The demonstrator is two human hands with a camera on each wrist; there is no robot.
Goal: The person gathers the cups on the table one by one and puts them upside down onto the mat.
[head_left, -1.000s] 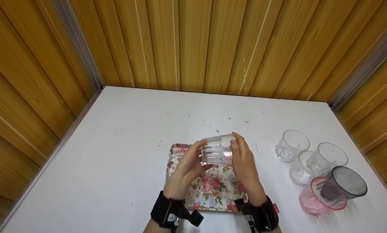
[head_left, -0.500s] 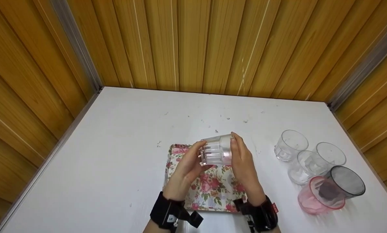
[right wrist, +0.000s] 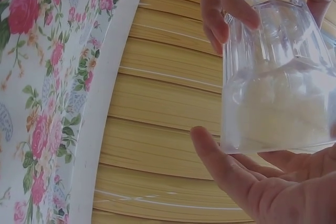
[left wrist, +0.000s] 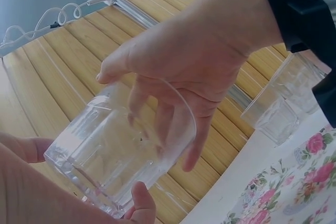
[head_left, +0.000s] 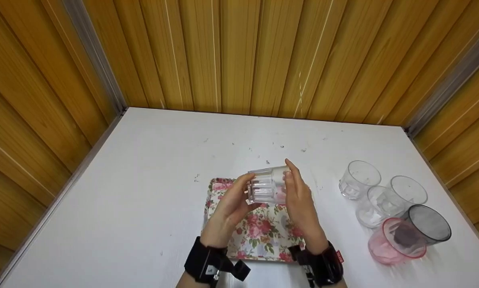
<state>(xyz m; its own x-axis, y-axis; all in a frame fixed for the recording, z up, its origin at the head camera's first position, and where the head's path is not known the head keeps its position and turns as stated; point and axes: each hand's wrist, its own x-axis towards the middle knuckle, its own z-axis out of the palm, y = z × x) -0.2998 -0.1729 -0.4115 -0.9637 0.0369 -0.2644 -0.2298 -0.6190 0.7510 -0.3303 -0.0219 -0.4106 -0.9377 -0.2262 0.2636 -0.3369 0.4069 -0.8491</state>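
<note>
A clear drinking glass point(head_left: 264, 187) is held on its side above the floral mat point(head_left: 259, 236), with its mouth toward the right. My left hand point(head_left: 232, 206) grips it round the faceted base, thumb on the near side and fingers beneath. My right hand point(head_left: 302, 202) is at the mouth end. In the left wrist view its thumb lies along the rim of the glass point(left wrist: 118, 150), and the long fingers show through the clear wall. The right wrist view has those fingers point(right wrist: 220, 169) stretched out past the rim, the foremost one apart from it.
At the right of the white table point(head_left: 115, 200) stand several tumblers: clear ones point(head_left: 359, 180), a pink one point(head_left: 395, 244) and a smoky grey one point(head_left: 431, 224). Wood-patterned panels point(head_left: 239, 56) wall the table at the back and both sides.
The foremost finger of my right hand has lifted and straightened away from the rim. The glass and my left hand stay nearly in place.
</note>
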